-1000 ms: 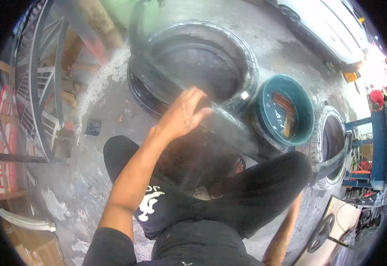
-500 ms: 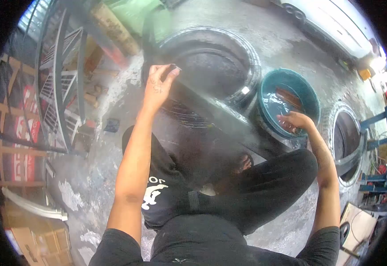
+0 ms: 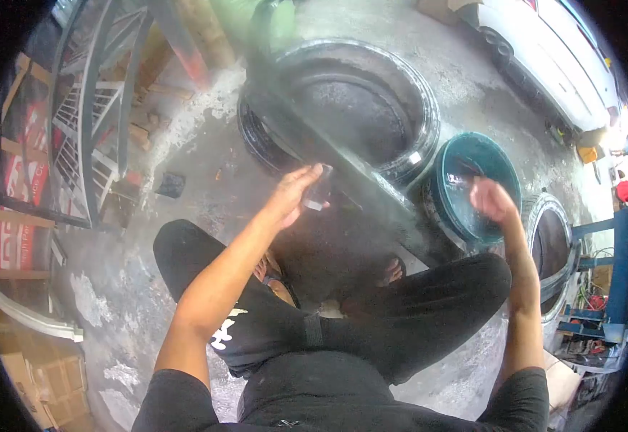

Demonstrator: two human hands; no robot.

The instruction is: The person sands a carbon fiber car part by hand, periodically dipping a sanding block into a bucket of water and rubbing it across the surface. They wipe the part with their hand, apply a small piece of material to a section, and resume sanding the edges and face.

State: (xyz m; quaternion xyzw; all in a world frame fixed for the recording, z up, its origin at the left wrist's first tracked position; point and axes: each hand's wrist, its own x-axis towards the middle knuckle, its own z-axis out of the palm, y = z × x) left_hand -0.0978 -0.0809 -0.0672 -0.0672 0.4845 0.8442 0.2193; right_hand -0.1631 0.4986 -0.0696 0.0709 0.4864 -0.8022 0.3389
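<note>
Stained grey concrete (image 3: 130,288) covers most of the floor, with a grey metal frame (image 3: 88,129) at the upper left and cardboard boxes (image 3: 51,381) at the lower left. Near the centre, the left hand (image 3: 292,198) has its fingers drawn together, pinching a small translucent piece (image 3: 319,193) that juts past the fingertips; its long axis runs nearly upright in the frame, the top leaning slightly right. Beyond it, a long dark strip (image 3: 386,198) slants from top centre down towards the right knee, its upper end curving up, crossing in front of a large tyre (image 3: 427,122). Right of centre, the right hand (image 3: 491,200) is over a green bucket (image 3: 497,153), fingers bent and blurred; whether they hold anything cannot be told. Farther right are a second tyre (image 3: 535,216) and a blue metal stand (image 3: 620,270).
</note>
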